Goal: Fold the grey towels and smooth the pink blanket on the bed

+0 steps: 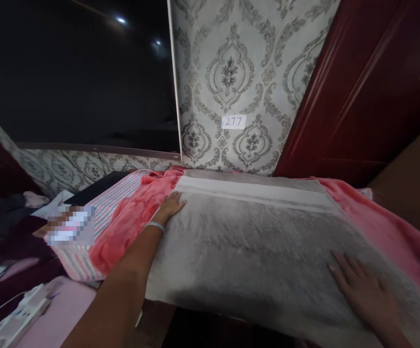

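Note:
A grey plush towel (239, 246) with a paler smooth band (257, 191) near its far end lies spread out in front of me. My left hand (172, 205), with a bracelet on its wrist, rests on the towel's left edge towards the far end, fingers stretched out. Lower down on the right, my right hand (364, 287) is over the towel with its fingers spread; it is slightly blurred. Beneath the towel a pink-red plush blanket (132, 217) sticks out on the left and again on the right.
Striped cloth (82, 261) lies left of the blanket. A white power strip (23, 314) with cords sits at lower left on pink fabric. A large dark television (75, 77) hangs on the patterned wall, beside a paper label (233, 122) reading 277. A dark red door (369, 82) stands at right.

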### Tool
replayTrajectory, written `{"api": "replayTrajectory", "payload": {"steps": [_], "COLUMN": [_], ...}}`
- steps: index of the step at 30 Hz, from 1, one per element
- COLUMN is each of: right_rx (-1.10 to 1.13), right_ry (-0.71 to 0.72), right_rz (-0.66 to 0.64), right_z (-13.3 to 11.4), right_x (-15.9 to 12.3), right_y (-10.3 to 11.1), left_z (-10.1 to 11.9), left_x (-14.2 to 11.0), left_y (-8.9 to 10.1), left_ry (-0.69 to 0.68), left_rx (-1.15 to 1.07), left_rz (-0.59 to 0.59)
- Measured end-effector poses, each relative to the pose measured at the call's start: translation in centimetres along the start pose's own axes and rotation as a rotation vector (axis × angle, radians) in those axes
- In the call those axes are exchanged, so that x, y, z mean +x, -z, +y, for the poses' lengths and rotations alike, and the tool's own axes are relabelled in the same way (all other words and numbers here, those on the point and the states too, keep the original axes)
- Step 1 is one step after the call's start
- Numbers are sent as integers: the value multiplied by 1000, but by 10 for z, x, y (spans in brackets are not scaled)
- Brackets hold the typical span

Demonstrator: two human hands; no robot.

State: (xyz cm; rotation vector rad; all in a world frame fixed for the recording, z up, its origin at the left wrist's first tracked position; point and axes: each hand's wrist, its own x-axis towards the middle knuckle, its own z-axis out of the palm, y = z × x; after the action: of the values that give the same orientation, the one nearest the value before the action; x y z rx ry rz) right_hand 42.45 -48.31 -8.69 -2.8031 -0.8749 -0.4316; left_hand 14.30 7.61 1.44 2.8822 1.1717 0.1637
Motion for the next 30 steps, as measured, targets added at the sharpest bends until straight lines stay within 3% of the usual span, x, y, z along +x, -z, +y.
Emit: {"api": "replayTrajectory", "payload": {"steps": [5,12,19,25,28,30], "right_rx": [-26,-39,-19,-7,11,36], "right_ry": [-92,-112,-138,-126,-152,-151], "right_rz": [-48,-81,-93,-101,-148,-168], "right_z": [-17,-26,-30,-24,-25,-39], "right_x": [1,1,0,1,9,17], "right_y": [19,33,39,38,43,51], "left_z": [6,24,57,64,65,65], "left_x": [-1,-12,-79,-96,-97,-97], "left_y": [3,27,5,7,8,8], "left_ry": [142,186,-123,118,140,130], "left_rx": [28,60,90,66,61,63], "left_rz": [24,-66,-68,-67,-34,-21]}}
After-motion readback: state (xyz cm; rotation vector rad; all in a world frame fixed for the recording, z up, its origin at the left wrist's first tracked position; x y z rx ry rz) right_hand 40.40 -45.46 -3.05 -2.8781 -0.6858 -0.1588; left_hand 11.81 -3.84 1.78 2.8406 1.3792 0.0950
